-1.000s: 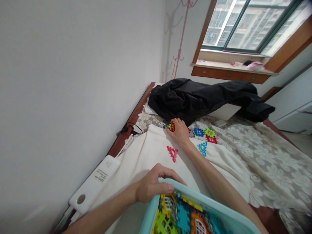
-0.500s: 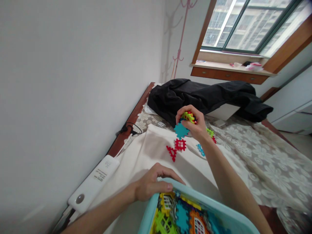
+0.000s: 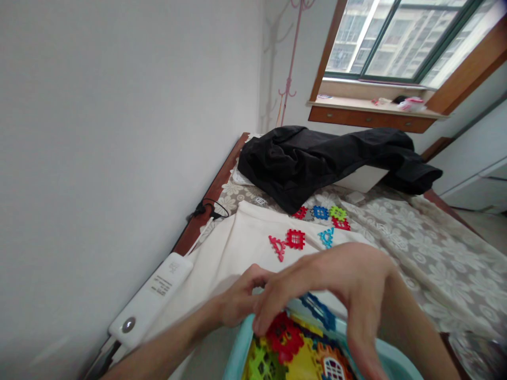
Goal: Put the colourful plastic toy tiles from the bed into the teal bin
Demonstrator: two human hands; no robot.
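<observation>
A light blue plastic bin (image 3: 236,348) full of colourful notched building pieces stands nearest me. My left hand (image 3: 237,298) grips its far left rim, its fingertips partly covered by my right hand. Over the bin is my right hand (image 3: 336,279), thumb and fingers spread wide. Beneath it lie a red piece (image 3: 284,336), a yellow piece (image 3: 303,359) and an orange window piece (image 3: 330,364). A dark blue piece (image 3: 319,311) tilts by the far rim under the palm. Beyond, a red square piece (image 3: 295,239), a red triangle piece (image 3: 278,248) and a light blue triangle piece (image 3: 326,237) rest on white cloth.
Several pieces, among them a blue square (image 3: 320,212) and a green one (image 3: 338,213), lie farther back near a black garment (image 3: 317,158). A white power-strip-like box (image 3: 150,293) sits along the wall at left. The bed has a floral cover (image 3: 428,253).
My right hand has come back from the far pieces to above the bin and has opened. The pieces it held are out of it, and a red and a yellow piece now show on top in the bin.
</observation>
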